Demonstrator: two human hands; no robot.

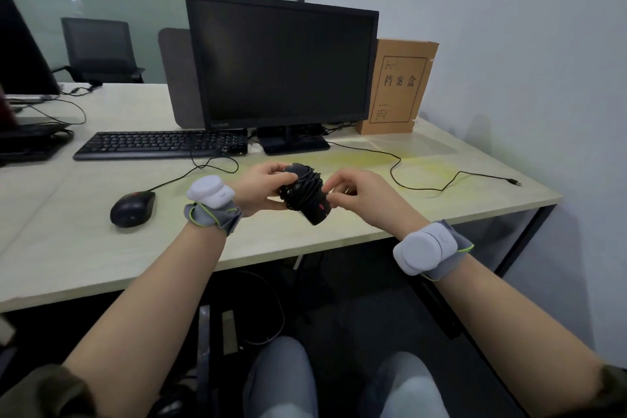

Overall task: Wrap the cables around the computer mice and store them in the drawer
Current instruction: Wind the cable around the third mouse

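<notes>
One worktop (101,241) carries one monitor (281,61). In front of it, two hands hold one mouse (305,193) aloft so cable can loop round it: the left hand (261,187) grips its body, the right hand (356,193) pinches the cable end. A second mouse (132,209), unwrapped, lies left of the monitor.

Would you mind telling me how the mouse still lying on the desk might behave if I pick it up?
The mouse on the desk probably lifts easily: small, rigid shell. Its thin cable lies in loose loops, so it will likely trail floppily and drag.
</notes>
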